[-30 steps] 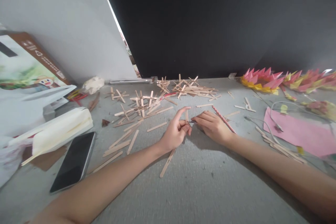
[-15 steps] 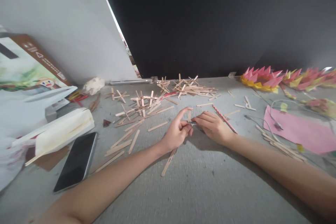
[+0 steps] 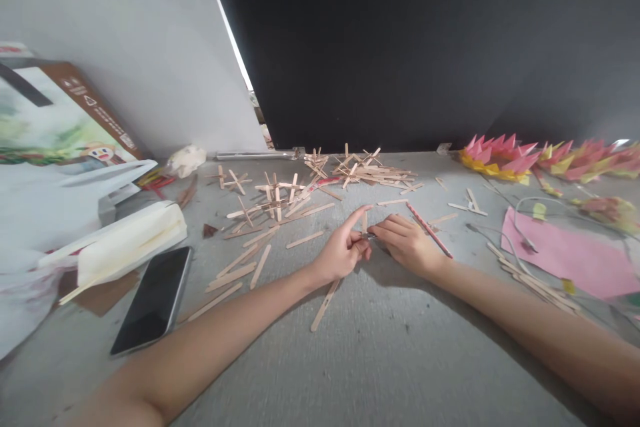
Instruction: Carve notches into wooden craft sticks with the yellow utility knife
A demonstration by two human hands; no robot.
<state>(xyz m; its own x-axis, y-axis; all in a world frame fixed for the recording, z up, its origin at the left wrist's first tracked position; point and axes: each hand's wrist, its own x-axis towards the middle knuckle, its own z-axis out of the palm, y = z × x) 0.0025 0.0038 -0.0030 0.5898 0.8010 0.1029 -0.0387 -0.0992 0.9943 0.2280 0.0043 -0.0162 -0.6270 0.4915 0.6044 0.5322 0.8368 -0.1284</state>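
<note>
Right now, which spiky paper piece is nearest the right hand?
The leftmost spiky piece, near the black panel, pink points above a yellow base; the others sit farther from the right hand.

Up on the printed box (image 3: 53, 117) beyond the phone (image 3: 153, 300), there's a triangular sign (image 3: 90, 101); the white lettering (image 3: 109, 120) is too blurred!

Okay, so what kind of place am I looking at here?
Probably a craft worktable: wooden sticks lie scattered about, some joined into crosses, with pink and yellow folded-paper pieces and a sheet of pink paper at the right.
</note>
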